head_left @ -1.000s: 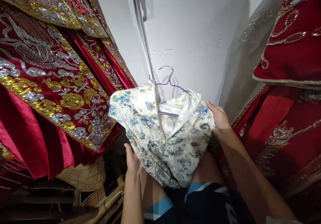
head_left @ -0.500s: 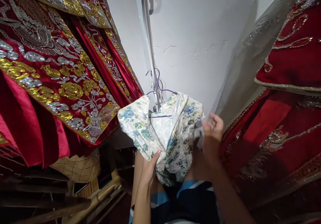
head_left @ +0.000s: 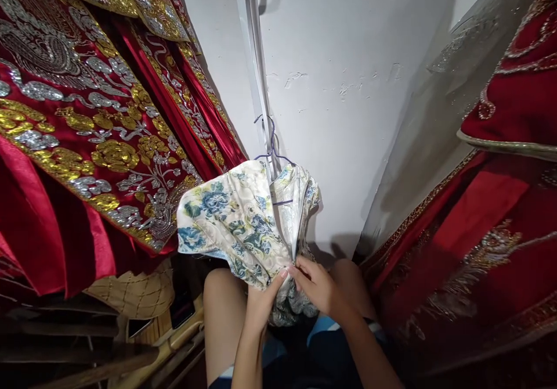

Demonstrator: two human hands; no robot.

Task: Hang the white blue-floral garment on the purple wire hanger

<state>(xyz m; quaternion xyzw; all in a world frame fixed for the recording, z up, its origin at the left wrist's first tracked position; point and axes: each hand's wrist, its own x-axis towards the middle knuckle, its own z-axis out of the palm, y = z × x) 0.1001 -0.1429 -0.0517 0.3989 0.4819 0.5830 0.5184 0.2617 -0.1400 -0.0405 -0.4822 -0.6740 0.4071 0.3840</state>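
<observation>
A white garment [head_left: 243, 220] with blue, green and yellow flowers hangs on a thin purple hanger [head_left: 272, 139], its front opening parted. My left hand [head_left: 263, 296] grips the cloth at the lower end of the opening, thumb on top, with the other fingers hidden beneath. Close beside it, my right hand [head_left: 315, 287] pinches the opening's edge near its lower end. The hanger's hook is by a metal pole [head_left: 252, 46]. Below my hands the rest of the garment is bunched over my lap.
Red garments with gold and silver embroidery [head_left: 117, 154] hang on the left. More beaded red cloth [head_left: 487, 215] and sheer fabric [head_left: 461, 58] are on the right. A wooden chair [head_left: 183, 334] stands lower left, before a white wall [head_left: 339, 40].
My right hand has moved left and down from the garment's right sleeve to the opening beside my left hand. The garment has turned, with its left side spread wider.
</observation>
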